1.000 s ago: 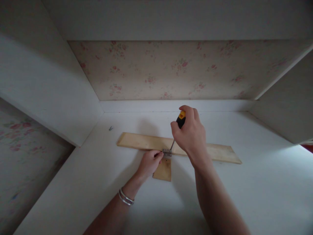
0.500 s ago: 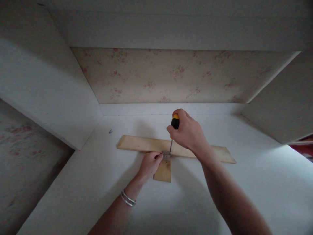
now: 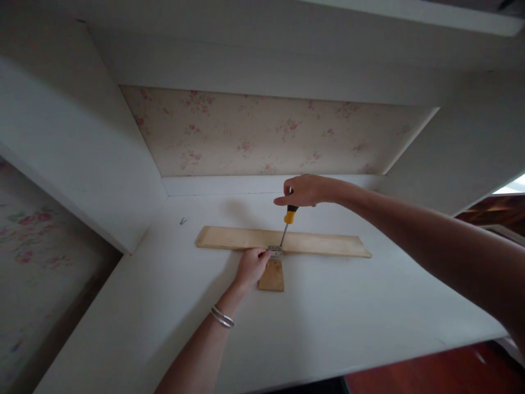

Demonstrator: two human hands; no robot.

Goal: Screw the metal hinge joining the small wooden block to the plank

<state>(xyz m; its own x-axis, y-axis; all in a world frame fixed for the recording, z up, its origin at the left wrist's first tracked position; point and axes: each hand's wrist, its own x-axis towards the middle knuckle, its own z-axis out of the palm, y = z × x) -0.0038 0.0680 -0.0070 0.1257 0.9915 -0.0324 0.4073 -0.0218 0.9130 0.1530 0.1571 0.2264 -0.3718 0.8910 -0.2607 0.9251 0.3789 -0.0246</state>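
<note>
Right hand [image 3: 301, 190] clamped on screwdriver [image 3: 286, 224] above hinge [image 3: 275, 251]; left hand [image 3: 251, 266] pinched shut, steadying hinge where long board [image 3: 229, 238] meets small block [image 3: 271, 276]; best kept upright, pressed firmly, turned slowly.

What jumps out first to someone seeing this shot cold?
The right hand gripping a yellow-and-black screwdriver from above, mid-frame, its tip down on a small metal hinge. The hinge sits where a long wooden board lying across the white shelf meets a short wooden piece; the left hand, bangles on its wrist, rests at the hinge. Behind, floral wallpaper fills the alcove's back.
</note>
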